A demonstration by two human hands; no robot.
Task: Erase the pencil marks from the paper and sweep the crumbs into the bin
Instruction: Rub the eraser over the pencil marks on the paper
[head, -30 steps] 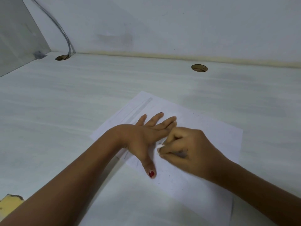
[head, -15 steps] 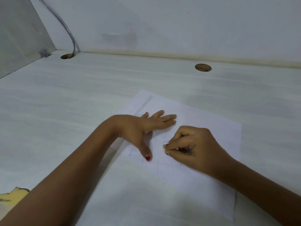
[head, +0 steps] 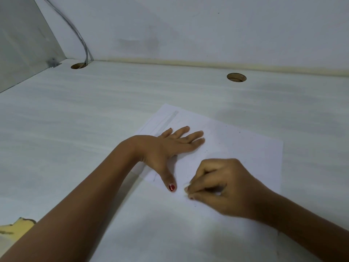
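A white sheet of paper (head: 245, 148) lies on the pale desk, with faint grey pencil strokes (head: 168, 120) near its far left corner and tiny dark crumbs scattered over it. My left hand (head: 170, 148) lies flat on the sheet, fingers straight and thumb spread toward me, pressing it down. My right hand (head: 217, 186) is curled, its fingertips pinching a small white eraser (head: 187, 189) against the paper just right of my left thumb. Most of the eraser is hidden by the fingers. No bin is in view.
The desk (head: 94, 120) has two round cable holes, one at the far left (head: 78, 66) with a grey cable running up the wall, one at the far right (head: 236, 77). A side panel stands at left. A yellowish object (head: 17, 227) lies at the near left edge.
My right hand has slid with the eraser toward me and a little left, away from my left fingers to beside my thumb. My left hand stays pressed on the paper.
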